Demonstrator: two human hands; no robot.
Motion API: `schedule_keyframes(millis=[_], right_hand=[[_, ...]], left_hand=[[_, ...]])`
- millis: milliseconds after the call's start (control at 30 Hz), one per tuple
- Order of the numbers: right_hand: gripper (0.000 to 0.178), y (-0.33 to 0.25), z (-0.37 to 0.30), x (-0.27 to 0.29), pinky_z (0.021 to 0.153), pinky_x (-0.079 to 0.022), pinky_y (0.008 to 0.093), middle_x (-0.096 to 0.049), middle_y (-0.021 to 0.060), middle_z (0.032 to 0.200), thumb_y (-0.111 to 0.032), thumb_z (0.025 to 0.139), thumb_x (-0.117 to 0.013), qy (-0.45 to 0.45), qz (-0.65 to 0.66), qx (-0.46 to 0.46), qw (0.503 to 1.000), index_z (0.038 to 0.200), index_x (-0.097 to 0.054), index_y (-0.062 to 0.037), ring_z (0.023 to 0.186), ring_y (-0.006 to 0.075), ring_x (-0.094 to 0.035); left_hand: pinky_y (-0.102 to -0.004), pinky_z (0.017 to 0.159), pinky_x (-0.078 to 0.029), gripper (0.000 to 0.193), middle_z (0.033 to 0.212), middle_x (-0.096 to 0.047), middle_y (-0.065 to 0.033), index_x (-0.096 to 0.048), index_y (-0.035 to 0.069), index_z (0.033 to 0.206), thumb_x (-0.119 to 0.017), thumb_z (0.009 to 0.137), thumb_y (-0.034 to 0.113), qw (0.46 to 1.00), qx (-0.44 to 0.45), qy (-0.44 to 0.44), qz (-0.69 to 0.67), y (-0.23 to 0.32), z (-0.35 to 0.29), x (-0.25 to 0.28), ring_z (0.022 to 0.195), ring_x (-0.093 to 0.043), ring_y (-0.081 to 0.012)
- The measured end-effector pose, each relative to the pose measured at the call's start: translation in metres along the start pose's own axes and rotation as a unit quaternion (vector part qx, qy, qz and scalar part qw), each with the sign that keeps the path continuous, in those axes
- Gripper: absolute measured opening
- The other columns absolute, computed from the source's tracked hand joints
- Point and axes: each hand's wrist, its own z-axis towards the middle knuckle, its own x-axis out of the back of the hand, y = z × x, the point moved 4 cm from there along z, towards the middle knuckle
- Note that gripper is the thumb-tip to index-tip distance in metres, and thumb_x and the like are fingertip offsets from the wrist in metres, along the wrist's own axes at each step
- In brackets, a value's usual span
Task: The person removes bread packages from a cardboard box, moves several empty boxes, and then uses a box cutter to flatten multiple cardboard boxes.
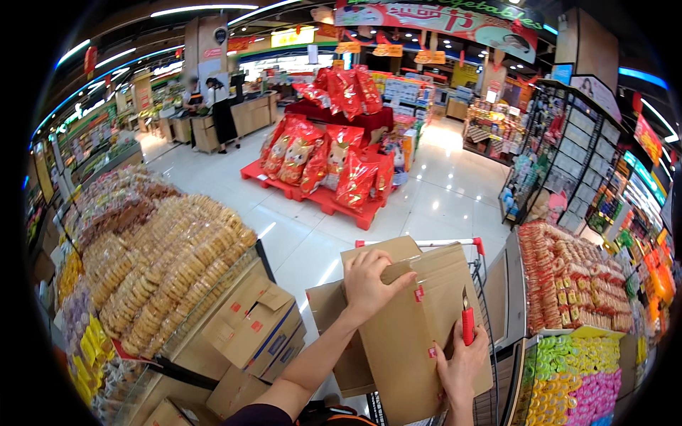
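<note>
A brown cardboard box (401, 355) stands in front of me on a shopping cart (479, 246). My left hand (369, 282) grips the upper left edge of the box, fingers curled over it and thumb toward the middle. My right hand (463, 366) is closed around a red utility knife (467, 325) with its blade out and pointing up. Some of that hand also rests against the right side of the box. Small red stickers mark the seam between the hands. More brown cardboard (330, 305) sticks out at the left, behind the box.
Packaged round biscuits (170, 263) are heaped on a display at left, with closed cartons (252, 319) beside it. At right are red-wrapped packs (568, 277) and colourful small packs (572, 376). Ahead, a red pallet (305, 194) carries large red bags (341, 160). Two people (224, 117) stand farther back.
</note>
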Motion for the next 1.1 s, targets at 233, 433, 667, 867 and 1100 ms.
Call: schedule_keyframes(millis=[233, 433, 667, 867, 1100], right_hand=[[0.088, 0.010, -0.006, -0.026, 0.099, -0.034, 0.0493, -0.038, 0.0277, 0.121, -0.020, 0.058, -0.083, -0.036, -0.121, 0.095, 0.987, 0.132, -0.041, 0.0025, 0.118, 0.0456, -0.039], [0.069, 0.063, -0.023, -0.016, 0.090, -0.044, 0.0444, -0.041, 0.0259, 0.122, 0.004, 0.071, -0.058, -0.090, 0.010, -0.037, 0.995, 0.137, -0.039, -0.0009, 0.111, 0.0442, -0.047], [0.041, 0.145, -0.031, 0.018, 0.084, -0.045, 0.0292, -0.053, 0.0166, 0.120, 0.005, 0.081, -0.057, -0.052, 0.156, -0.023, 0.986, 0.122, -0.059, -0.0015, 0.104, 0.0216, -0.055], [0.027, 0.204, -0.041, 0.041, 0.083, -0.044, 0.0244, -0.064, 0.0026, 0.101, -0.005, 0.083, -0.060, -0.043, 0.414, -0.171, 0.893, 0.109, -0.063, 0.0013, 0.091, 0.0106, -0.057], [0.027, 0.262, -0.040, 0.061, 0.083, -0.043, 0.0250, -0.063, 0.0044, 0.102, -0.007, 0.081, -0.057, -0.076, 0.439, -0.214, 0.869, 0.106, -0.064, 0.0009, 0.094, 0.0109, -0.056]], left_hand=[[-0.0342, 0.081, -0.040, 0.047, 0.075, -0.059, -0.0027, -0.057, 0.006, 0.072, -0.076, 0.069, 0.050, 0.988, 0.000, -0.022, -0.150, 0.004, -0.015, 0.026, 0.073, -0.057, -0.0220], [-0.0390, 0.098, -0.027, 0.056, 0.062, -0.051, 0.0062, -0.039, 0.016, 0.058, -0.063, 0.071, 0.066, 0.842, -0.063, -0.138, -0.517, 0.039, -0.033, 0.041, 0.063, -0.051, -0.0083], [-0.0331, 0.093, -0.030, 0.058, 0.060, -0.051, 0.0060, -0.040, 0.018, 0.054, -0.054, 0.078, 0.069, 0.816, -0.028, -0.051, -0.575, 0.024, -0.040, 0.035, 0.057, -0.046, -0.0081], [-0.0223, 0.049, -0.030, 0.067, 0.058, -0.046, -0.0019, -0.036, 0.010, 0.054, -0.048, 0.084, 0.068, 0.780, -0.006, 0.023, -0.626, 0.000, -0.039, 0.050, 0.055, -0.041, -0.0084], [-0.0256, 0.049, -0.032, 0.067, 0.059, -0.045, -0.0018, -0.034, 0.010, 0.053, -0.041, 0.087, 0.069, 0.794, 0.030, 0.048, -0.605, -0.017, -0.048, 0.055, 0.054, -0.040, -0.0116]])
